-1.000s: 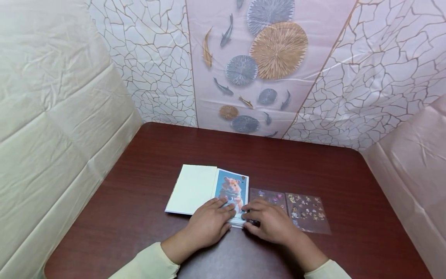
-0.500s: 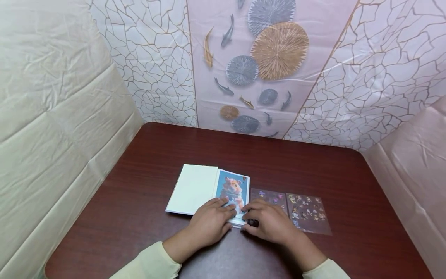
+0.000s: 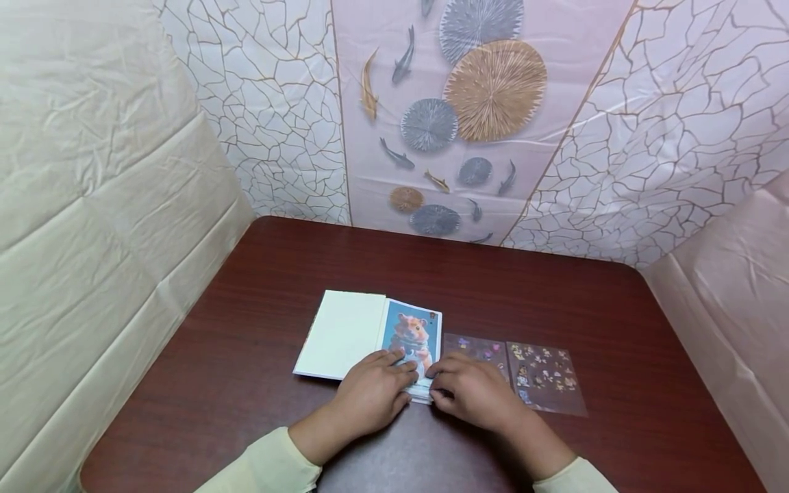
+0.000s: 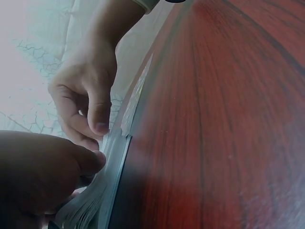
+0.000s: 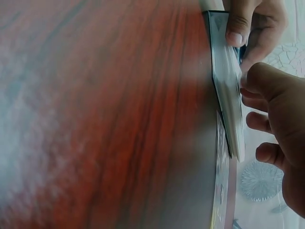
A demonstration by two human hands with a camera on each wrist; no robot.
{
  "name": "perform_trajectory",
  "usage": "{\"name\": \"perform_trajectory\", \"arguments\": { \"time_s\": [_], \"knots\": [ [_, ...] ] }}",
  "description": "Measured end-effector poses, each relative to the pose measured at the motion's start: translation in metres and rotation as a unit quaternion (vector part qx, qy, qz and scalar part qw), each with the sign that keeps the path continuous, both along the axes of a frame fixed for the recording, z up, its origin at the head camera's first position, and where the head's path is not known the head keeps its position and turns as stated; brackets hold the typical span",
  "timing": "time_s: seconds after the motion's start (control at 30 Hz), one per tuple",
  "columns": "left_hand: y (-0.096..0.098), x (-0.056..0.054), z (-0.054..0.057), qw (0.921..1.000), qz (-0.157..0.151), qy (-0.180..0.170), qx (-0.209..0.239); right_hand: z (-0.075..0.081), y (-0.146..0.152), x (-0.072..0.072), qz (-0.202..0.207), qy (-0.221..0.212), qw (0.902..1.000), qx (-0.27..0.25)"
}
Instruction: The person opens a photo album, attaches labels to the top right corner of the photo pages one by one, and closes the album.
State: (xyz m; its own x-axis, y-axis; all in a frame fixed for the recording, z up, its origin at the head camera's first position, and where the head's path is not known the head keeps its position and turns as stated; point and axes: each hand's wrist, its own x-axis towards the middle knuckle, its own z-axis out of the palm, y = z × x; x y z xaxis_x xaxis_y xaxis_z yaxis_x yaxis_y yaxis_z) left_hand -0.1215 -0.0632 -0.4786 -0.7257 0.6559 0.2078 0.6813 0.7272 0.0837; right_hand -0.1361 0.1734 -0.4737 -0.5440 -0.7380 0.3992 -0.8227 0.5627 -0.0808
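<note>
An open notebook (image 3: pixel 342 332) lies on the table, its blank cream inside cover on the left. On the right, its top page (image 3: pixel 407 315) shows a hamster on blue. My left hand (image 3: pixel 372 390) rests on the lower part of that page, fingers fairly straight. At the page's lower right corner, my right hand (image 3: pixel 471 390) has its fingers curled, with thumb and index finger pinching at the page edges. The thick stack of pages (image 5: pixel 228 90) shows from the side in the right wrist view. My right palm hides part of a clear sticker sheet (image 3: pixel 474 346).
A second clear sticker sheet (image 3: pixel 545 376) with small gold and brown stickers lies to the right. The dark red table (image 3: pixel 296 260) is bounded by a patterned cloth (image 3: pixel 271 123) behind and pale cloth on both sides.
My right thumb and fingers have drawn closer together at the page corner, so the dark gap between them no longer shows. My left hand and the notebook stay almost still.
</note>
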Motion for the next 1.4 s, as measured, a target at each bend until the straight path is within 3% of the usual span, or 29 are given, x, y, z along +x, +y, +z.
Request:
{"name": "perform_trajectory", "arguments": {
  "time_s": [0.3, 0.7, 1.0, 1.27, 1.4],
  "knots": [
    [0.002, 0.000, -0.002, 0.9993, 0.005, 0.028, 0.026, 0.003, -0.003, 0.002, 0.003, 0.043, 0.9978, -0.050],
    [0.001, -0.005, -0.001, 0.9839, 0.005, 0.098, 0.149, 0.014, -0.009, 0.004, -0.021, 0.073, 0.9937, -0.082],
    [-0.005, -0.007, 0.009, 0.9574, 0.022, 0.144, 0.249, 0.015, -0.005, 0.004, -0.062, 0.063, 0.9895, -0.114],
    [-0.019, -0.007, 0.016, 0.9237, 0.059, 0.199, 0.322, 0.011, -0.002, 0.004, -0.084, 0.019, 0.9937, -0.071],
    [-0.028, -0.007, 0.017, 0.9150, 0.096, 0.209, 0.332, 0.010, -0.002, 0.005, -0.091, 0.009, 0.9939, -0.061]
  ]
}}
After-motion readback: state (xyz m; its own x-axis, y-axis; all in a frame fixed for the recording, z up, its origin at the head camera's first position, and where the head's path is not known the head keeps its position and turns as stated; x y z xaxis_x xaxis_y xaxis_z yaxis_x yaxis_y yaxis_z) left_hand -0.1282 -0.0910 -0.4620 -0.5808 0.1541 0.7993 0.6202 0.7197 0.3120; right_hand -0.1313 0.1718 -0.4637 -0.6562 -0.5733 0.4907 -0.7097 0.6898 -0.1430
